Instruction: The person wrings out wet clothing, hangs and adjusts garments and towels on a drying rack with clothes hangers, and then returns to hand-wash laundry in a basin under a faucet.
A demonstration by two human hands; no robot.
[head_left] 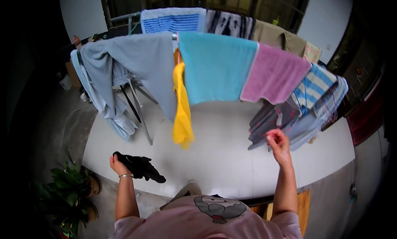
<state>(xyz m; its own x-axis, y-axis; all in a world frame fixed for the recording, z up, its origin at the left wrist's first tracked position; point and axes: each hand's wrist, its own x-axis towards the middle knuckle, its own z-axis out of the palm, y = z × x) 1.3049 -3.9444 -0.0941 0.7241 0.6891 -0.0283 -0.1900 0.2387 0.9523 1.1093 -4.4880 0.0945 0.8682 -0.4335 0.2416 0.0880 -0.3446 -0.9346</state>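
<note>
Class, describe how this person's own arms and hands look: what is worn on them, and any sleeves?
The left hand is ungloved, with a slim, silvery bracelet around its wrist. The right hand is ungloved too, with no bracelet visible. Both forearms are uncovered; short, pale pink sleeves cover the upper arms.

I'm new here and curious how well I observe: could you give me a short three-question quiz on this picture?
1. Which hand holds the black cloth?
2. True or false: the potted plants are on the left side of the picture.
3. What colour is the towel between the yellow cloth and the pink towel? A) red, B) turquoise, C) white

Key: 1. The left hand. 2. True. 3. B.
</note>
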